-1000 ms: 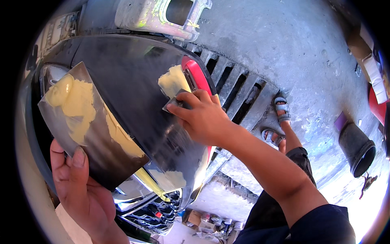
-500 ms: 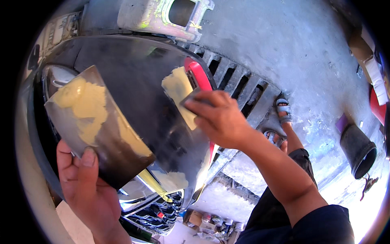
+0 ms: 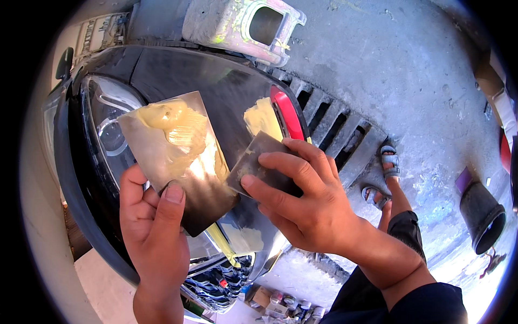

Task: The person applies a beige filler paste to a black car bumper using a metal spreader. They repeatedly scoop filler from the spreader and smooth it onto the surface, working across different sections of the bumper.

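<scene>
My left hand grips a metal plate by its lower edge, with yellow putty heaped and smeared on it. My right hand holds a small dark flat spreader beside the plate's right edge, fingers bent over it. Both are over a black car's body, where a putty patch lies beside a red lamp, partly hidden behind the spreader. A headlamp shows at the left; yellow tape runs below the plate.
A paint-marked plastic stool stands behind the car. A drain grate crosses the concrete floor near my sandalled feet. A black bucket lies at right, near cardboard. Small cans and boxes sit at the bottom.
The plate in my left hand has moved right and turned slightly. My right hand has drawn the spreader back from the putty patch toward the plate. The view has shifted, showing more headlamp.
</scene>
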Tool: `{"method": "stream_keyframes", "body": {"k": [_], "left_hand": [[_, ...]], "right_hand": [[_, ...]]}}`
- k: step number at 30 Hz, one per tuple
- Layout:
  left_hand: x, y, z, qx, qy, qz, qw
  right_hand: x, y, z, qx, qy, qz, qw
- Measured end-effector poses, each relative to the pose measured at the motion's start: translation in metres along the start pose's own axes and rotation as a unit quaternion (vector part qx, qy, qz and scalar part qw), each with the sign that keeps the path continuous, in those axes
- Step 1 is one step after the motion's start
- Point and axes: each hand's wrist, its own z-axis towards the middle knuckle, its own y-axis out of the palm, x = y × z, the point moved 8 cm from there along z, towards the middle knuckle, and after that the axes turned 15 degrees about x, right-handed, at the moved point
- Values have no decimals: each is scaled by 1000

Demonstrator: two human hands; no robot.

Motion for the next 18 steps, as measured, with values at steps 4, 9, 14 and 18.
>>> {"method": "stream_keyframes", "body": {"k": [4, 9, 14, 18], "left_hand": [[6, -5, 0, 25, 52, 49, 997], [12, -15, 5, 32, 99, 64, 993], [10, -22, 6, 38, 96, 70, 992], [12, -22, 5, 44, 98, 66, 992]], "right_hand": [[27, 0, -4, -22, 33, 4, 999], [114, 43, -29, -103, 78, -58, 990], [128, 73, -28, -149, 69, -48, 985], [123, 84, -34, -128, 53, -19, 990]]}}
